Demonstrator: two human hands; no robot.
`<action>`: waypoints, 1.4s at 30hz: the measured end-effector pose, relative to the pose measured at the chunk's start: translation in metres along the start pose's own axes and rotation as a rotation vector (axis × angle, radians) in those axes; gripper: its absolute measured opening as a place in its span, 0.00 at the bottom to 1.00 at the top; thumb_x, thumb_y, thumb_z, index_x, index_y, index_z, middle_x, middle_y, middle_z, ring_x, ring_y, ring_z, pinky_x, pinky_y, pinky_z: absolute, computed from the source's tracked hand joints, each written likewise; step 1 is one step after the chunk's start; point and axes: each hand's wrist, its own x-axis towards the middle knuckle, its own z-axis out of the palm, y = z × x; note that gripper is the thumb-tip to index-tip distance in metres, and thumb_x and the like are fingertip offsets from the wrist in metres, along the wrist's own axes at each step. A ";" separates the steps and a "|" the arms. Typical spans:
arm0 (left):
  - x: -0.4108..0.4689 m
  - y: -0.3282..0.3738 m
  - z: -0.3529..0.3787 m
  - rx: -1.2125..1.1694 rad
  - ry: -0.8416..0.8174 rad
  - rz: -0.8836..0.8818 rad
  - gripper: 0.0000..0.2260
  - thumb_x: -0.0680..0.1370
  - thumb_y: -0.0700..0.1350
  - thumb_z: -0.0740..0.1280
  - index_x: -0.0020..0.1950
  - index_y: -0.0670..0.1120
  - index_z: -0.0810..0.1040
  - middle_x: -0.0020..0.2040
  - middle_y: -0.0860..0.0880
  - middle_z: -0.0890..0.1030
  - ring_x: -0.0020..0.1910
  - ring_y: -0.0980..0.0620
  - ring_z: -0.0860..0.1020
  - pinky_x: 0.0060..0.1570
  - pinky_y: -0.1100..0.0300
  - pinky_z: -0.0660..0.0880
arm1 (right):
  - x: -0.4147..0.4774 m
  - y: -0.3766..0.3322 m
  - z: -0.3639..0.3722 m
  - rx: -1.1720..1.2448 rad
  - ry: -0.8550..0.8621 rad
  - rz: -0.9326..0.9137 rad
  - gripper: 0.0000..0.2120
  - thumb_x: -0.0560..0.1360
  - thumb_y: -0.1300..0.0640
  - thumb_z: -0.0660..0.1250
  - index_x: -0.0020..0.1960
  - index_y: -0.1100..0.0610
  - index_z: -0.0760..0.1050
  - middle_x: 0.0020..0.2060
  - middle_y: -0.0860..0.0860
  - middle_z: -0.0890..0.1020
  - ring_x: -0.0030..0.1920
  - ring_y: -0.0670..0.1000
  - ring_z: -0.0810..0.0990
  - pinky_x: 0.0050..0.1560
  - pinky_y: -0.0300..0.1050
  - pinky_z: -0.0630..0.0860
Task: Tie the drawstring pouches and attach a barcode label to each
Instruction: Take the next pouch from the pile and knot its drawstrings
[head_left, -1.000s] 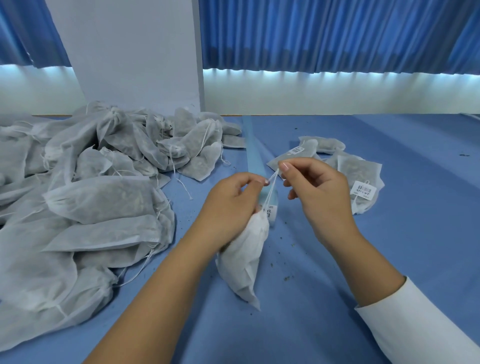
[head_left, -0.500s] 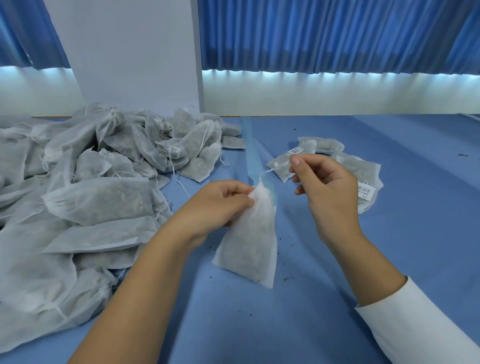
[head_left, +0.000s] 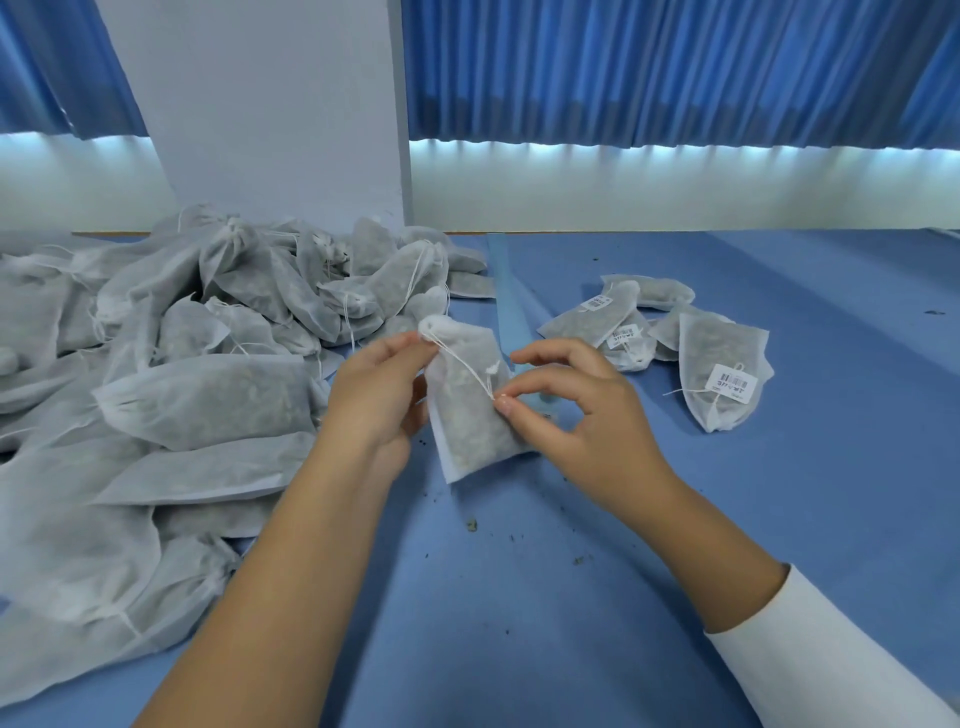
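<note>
A white drawstring pouch (head_left: 470, 415) filled with dark material hangs tilted above the blue table, in the middle of the view. My left hand (head_left: 376, 395) grips its gathered neck from the left. My right hand (head_left: 566, 410) pinches the white drawstring (head_left: 467, 366) between thumb and forefinger in front of the pouch. The string runs taut from the neck down to that pinch. A pale blue label strip (head_left: 506, 296) lies on the table behind the pouch.
A big heap of white pouches (head_left: 182, 395) covers the table's left side. Several pouches with barcode labels (head_left: 727, 384) lie at the right. Dark crumbs dot the blue tablecloth (head_left: 571, 597). A white pillar and blue curtains stand behind the table.
The pouch has been turned and raised, its neck now pointing up-left. My right hand has dropped from above the pouch to in front of it, still pinching the string.
</note>
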 end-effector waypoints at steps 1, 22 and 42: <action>-0.001 0.001 0.001 -0.049 -0.015 -0.028 0.12 0.78 0.37 0.68 0.61 0.38 0.80 0.53 0.41 0.84 0.49 0.45 0.82 0.53 0.51 0.79 | 0.000 0.000 0.000 0.016 0.001 0.024 0.04 0.74 0.57 0.73 0.44 0.48 0.83 0.56 0.44 0.78 0.60 0.44 0.75 0.61 0.41 0.71; -0.019 -0.007 0.017 0.052 -0.097 0.070 0.09 0.79 0.50 0.69 0.41 0.47 0.80 0.39 0.49 0.82 0.39 0.52 0.80 0.38 0.60 0.77 | 0.003 -0.005 -0.005 0.318 0.119 0.149 0.05 0.74 0.59 0.72 0.44 0.49 0.83 0.53 0.45 0.83 0.54 0.44 0.81 0.46 0.44 0.81; -0.031 -0.013 0.026 0.073 -0.337 -0.027 0.10 0.75 0.50 0.73 0.48 0.44 0.84 0.47 0.46 0.87 0.45 0.52 0.85 0.40 0.62 0.80 | 0.005 0.000 -0.009 0.260 0.211 0.121 0.04 0.74 0.63 0.72 0.46 0.56 0.83 0.48 0.48 0.83 0.52 0.45 0.81 0.57 0.40 0.75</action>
